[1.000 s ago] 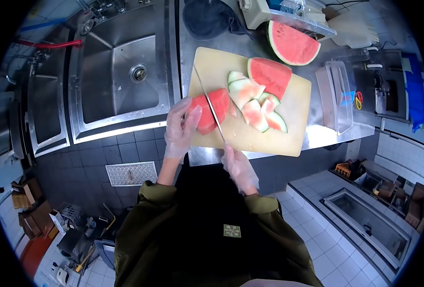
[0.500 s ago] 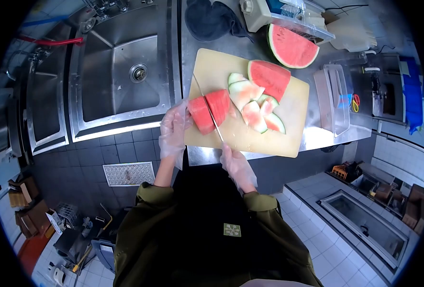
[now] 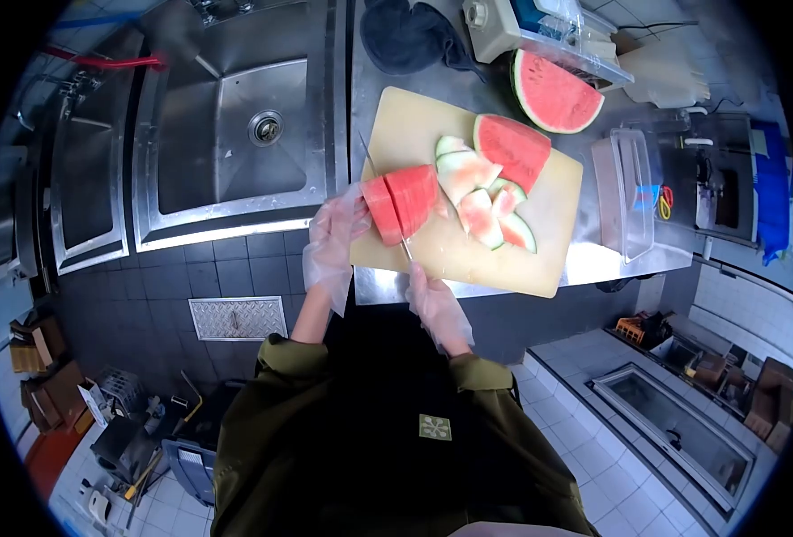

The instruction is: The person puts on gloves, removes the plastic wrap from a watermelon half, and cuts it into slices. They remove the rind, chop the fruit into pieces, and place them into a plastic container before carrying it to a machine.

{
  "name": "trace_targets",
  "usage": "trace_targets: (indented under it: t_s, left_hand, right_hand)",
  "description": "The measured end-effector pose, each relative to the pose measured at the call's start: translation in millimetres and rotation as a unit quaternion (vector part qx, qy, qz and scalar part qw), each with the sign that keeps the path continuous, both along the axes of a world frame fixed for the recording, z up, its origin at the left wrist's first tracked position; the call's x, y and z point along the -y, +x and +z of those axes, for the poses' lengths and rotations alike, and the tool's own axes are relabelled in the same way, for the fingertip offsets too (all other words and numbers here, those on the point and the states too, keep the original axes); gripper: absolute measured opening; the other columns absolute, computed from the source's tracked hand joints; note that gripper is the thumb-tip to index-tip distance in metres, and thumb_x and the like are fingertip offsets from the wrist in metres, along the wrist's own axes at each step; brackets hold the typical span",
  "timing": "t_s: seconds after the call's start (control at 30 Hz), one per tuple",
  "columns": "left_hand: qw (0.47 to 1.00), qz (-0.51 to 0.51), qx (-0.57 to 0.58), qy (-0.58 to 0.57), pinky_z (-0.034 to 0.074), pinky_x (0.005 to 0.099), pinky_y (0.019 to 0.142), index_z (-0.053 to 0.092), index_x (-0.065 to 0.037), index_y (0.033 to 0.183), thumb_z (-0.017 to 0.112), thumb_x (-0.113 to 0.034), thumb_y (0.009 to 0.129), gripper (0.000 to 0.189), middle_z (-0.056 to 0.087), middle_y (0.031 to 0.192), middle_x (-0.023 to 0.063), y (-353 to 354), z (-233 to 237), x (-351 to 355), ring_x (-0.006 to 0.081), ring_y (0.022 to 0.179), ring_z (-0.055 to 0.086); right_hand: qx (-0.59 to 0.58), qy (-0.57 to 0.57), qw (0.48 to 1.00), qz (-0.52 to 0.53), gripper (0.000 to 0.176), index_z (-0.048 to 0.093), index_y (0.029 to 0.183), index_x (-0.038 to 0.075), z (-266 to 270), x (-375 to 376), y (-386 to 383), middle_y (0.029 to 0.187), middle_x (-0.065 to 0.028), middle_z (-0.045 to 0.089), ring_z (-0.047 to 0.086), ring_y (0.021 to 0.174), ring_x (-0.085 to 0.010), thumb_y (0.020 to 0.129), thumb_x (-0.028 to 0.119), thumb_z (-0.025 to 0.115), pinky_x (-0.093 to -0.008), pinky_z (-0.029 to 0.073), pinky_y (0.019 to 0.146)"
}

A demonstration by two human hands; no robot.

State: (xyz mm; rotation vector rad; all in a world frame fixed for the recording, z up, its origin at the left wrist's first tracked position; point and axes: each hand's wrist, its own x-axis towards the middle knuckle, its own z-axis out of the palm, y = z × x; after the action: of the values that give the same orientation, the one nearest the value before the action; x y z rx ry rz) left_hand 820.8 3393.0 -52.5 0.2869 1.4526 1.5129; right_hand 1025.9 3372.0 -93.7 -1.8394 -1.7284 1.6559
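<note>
A peeled red watermelon block [image 3: 403, 202] lies at the near left of the tan cutting board [image 3: 414, 121]. My gloved left hand [image 3: 334, 242] rests against the block's left side. My gloved right hand [image 3: 435, 309] grips the handle of a long knife [image 3: 387, 204], whose blade stands in a cut through the block. Pale rind trimmings [image 3: 481, 197] are piled in the middle of the board. Another red wedge [image 3: 513, 148] sits at the board's far side.
A steel double sink [image 3: 226, 134] lies left of the board. A half watermelon [image 3: 553, 89] rests behind the board beside a white appliance [image 3: 513, 22]. A clear plastic container [image 3: 625, 188] stands to the right. A dark cloth [image 3: 410, 36] lies at the back.
The knife has gone down through the block, parting a slab on the left. My left hand slid from on top of the block to its left side.
</note>
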Motion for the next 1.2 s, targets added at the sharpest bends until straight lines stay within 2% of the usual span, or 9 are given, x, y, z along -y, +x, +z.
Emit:
trace_targets:
  t_s: [0.13,0.23,0.33,0.53,0.73,0.83,1.13,1.17,1.2]
  left_hand:
    - [1.000,-0.003,0.020,0.005,0.054,0.0323,0.088,0.052,0.001,0.128,0.048,-0.043,0.102,0.052,0.064,0.120,0.0129,-2,-7,3,0.0246,0.108,0.065]
    - [0.999,0.004,0.035,0.007,0.054,0.0341,0.088,0.053,0.002,0.127,0.046,-0.042,0.102,0.051,0.063,0.120,0.0143,-6,-12,4,0.0273,0.107,0.065]
    - [0.998,-0.005,0.058,0.032,0.054,0.0364,0.089,0.054,0.002,0.123,0.047,-0.042,0.102,0.050,0.060,0.122,0.0166,-9,-26,10,0.0297,0.105,0.065]
    - [1.000,-0.002,0.026,0.009,0.054,0.0371,0.090,0.053,0.003,0.126,0.044,-0.050,0.101,0.059,0.062,0.121,0.0161,-8,-13,7,0.0279,0.102,0.066]
    - [0.999,-0.015,0.034,-0.004,0.053,0.0368,0.091,0.053,0.003,0.126,0.045,-0.050,0.101,0.059,0.062,0.120,0.0158,-9,-17,5,0.0280,0.102,0.066]
    - [0.999,-0.028,0.039,0.007,0.052,0.0360,0.092,0.051,0.002,0.128,0.046,-0.048,0.101,0.057,0.062,0.121,0.0156,-7,-13,8,0.0269,0.104,0.065]
    - [0.998,0.044,0.043,0.008,0.047,0.0340,0.098,0.046,-0.002,0.133,0.054,-0.038,0.100,0.050,0.059,0.126,0.0128,24,-32,6,0.0213,0.113,0.059]
    - [0.980,0.057,0.005,0.189,0.047,0.0317,0.097,0.046,-0.002,0.133,0.061,-0.030,0.098,0.047,0.059,0.125,0.0107,32,-68,6,0.0190,0.112,0.059]
    - [0.987,0.037,0.009,0.156,0.047,0.0311,0.096,0.046,-0.002,0.133,0.064,-0.026,0.096,0.048,0.059,0.125,0.0100,36,-39,-4,0.0182,0.111,0.059]
  right_hand:
    - [-0.027,0.002,0.998,0.057,0.028,0.059,0.103,-0.010,62,0,0,0.083,-0.0108,0.057,0.058,0.081,-0.0178,0.104,0.013,0.042,-0.0306,0.055,0.089]
    - [-0.134,-0.136,0.981,-0.032,0.024,0.058,0.102,-0.002,81,1,3,0.079,-0.0004,0.051,0.052,0.074,-0.0077,0.105,0.018,0.044,-0.0181,0.049,0.070]
    - [-0.334,-0.245,0.902,-0.119,0.019,0.055,0.101,0.005,91,2,2,0.078,0.0064,0.048,0.046,0.066,-0.0009,0.105,0.020,0.045,-0.0115,0.040,0.058]
    - [-0.111,-0.158,0.980,-0.052,0.044,0.060,0.092,0.001,72,3,-9,0.063,0.0027,0.048,0.046,0.058,-0.0087,0.104,0.037,0.040,-0.0265,0.038,0.055]
    - [-0.029,-0.188,0.982,-0.021,0.042,0.061,0.100,0.001,75,-15,-30,0.069,0.0010,0.053,0.048,0.060,-0.0096,0.105,0.036,0.038,-0.0255,0.040,0.058]
    - [-0.126,-0.145,0.978,-0.081,0.046,0.059,0.079,0.000,45,-4,-25,0.065,0.0011,0.052,0.047,0.059,-0.0059,0.104,0.035,0.045,-0.0235,0.038,0.055]
    - [-0.089,-0.058,0.994,-0.003,0.036,0.061,0.088,0.000,109,10,12,0.067,0.0037,0.051,0.047,0.060,-0.0046,0.103,0.030,0.046,-0.0231,0.038,0.056]
    - [-0.093,-0.041,0.994,-0.029,0.037,0.059,0.089,0.001,120,12,18,0.066,0.0044,0.050,0.047,0.060,-0.0048,0.104,0.032,0.044,-0.0230,0.038,0.056]
    - [-0.095,-0.036,0.994,-0.045,0.037,0.059,0.090,0.002,122,13,25,0.067,0.0044,0.050,0.047,0.060,-0.0050,0.104,0.033,0.044,-0.0227,0.038,0.056]
